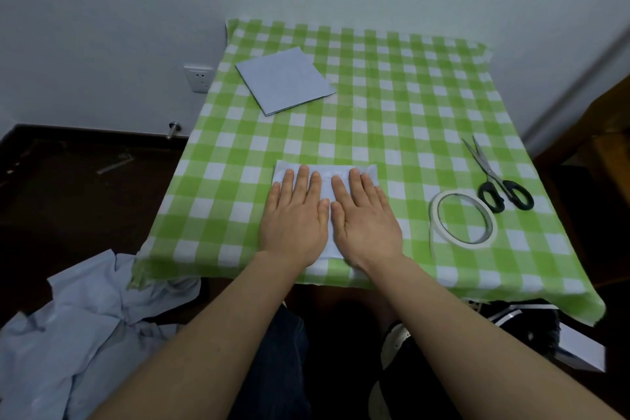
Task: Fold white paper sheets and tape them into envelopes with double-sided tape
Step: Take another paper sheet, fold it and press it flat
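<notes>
Bare left hand (pixel 294 218) and right hand (pixel 365 218), fingers straight, pressing flat on folded white paper (pixel 327 168), neat wide rectangle

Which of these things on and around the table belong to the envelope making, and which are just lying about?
For the job: white paper pressed under the left hand and right hand, tape roll, scissors (probably), spare folded paper farther back.

Just lying about: crumpled cloth on the floor, wall socket.
</notes>
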`<state>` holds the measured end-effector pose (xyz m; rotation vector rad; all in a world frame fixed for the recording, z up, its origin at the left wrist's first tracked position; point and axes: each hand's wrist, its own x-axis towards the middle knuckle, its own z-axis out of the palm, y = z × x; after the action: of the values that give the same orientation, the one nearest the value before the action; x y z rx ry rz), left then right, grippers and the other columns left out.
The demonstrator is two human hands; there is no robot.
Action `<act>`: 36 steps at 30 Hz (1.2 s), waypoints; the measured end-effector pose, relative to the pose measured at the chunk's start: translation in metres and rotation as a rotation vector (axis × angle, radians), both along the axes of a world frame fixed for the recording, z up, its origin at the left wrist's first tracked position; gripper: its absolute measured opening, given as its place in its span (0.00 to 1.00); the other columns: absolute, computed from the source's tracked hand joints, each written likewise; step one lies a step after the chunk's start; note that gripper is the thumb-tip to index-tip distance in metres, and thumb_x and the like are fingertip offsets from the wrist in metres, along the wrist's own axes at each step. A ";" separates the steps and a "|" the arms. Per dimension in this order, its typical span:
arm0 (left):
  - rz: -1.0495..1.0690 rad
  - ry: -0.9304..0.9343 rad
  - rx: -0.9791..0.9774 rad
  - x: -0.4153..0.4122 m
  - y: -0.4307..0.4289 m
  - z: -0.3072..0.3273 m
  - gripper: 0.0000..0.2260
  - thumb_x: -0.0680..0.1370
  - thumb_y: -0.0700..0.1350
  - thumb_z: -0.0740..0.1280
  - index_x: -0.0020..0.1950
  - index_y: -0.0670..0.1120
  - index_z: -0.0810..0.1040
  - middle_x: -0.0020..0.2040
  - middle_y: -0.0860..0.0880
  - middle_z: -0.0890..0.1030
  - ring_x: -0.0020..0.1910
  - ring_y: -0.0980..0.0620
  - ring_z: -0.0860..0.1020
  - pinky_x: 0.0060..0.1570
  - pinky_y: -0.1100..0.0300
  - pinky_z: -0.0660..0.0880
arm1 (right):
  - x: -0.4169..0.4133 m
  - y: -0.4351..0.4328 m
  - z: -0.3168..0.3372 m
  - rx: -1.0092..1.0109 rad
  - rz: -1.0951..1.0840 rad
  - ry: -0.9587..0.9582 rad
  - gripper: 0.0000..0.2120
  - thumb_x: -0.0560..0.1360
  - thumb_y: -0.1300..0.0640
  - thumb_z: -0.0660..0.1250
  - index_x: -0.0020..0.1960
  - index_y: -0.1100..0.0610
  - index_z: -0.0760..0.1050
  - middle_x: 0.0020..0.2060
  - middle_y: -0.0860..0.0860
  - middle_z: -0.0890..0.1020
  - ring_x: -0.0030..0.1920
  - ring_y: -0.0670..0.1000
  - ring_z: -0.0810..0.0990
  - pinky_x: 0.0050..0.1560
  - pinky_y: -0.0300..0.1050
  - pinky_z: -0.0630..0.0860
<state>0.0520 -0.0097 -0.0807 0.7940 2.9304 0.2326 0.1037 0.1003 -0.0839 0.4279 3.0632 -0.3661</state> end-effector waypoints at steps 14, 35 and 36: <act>-0.009 0.005 0.003 -0.002 -0.002 -0.003 0.24 0.82 0.53 0.40 0.77 0.48 0.42 0.78 0.50 0.42 0.77 0.51 0.40 0.73 0.54 0.37 | 0.002 0.001 0.001 0.002 0.005 -0.034 0.25 0.81 0.46 0.37 0.77 0.49 0.42 0.77 0.51 0.41 0.77 0.49 0.38 0.72 0.42 0.33; -0.003 0.030 -0.021 0.000 -0.001 -0.006 0.24 0.82 0.53 0.40 0.77 0.48 0.41 0.78 0.48 0.41 0.77 0.49 0.39 0.74 0.52 0.37 | 0.001 0.000 -0.003 0.032 0.010 -0.004 0.30 0.77 0.44 0.32 0.78 0.49 0.44 0.77 0.53 0.45 0.77 0.50 0.41 0.73 0.44 0.36; -0.004 0.033 -0.021 -0.001 0.000 -0.006 0.24 0.82 0.53 0.40 0.77 0.48 0.41 0.78 0.48 0.42 0.77 0.49 0.40 0.74 0.52 0.36 | 0.001 0.000 -0.004 0.041 0.012 0.006 0.33 0.74 0.43 0.29 0.78 0.49 0.44 0.77 0.53 0.45 0.77 0.50 0.42 0.73 0.44 0.36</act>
<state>0.0512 -0.0102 -0.0866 0.8080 2.9568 0.1905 0.1049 0.1007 -0.0880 0.4104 3.0824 -0.3043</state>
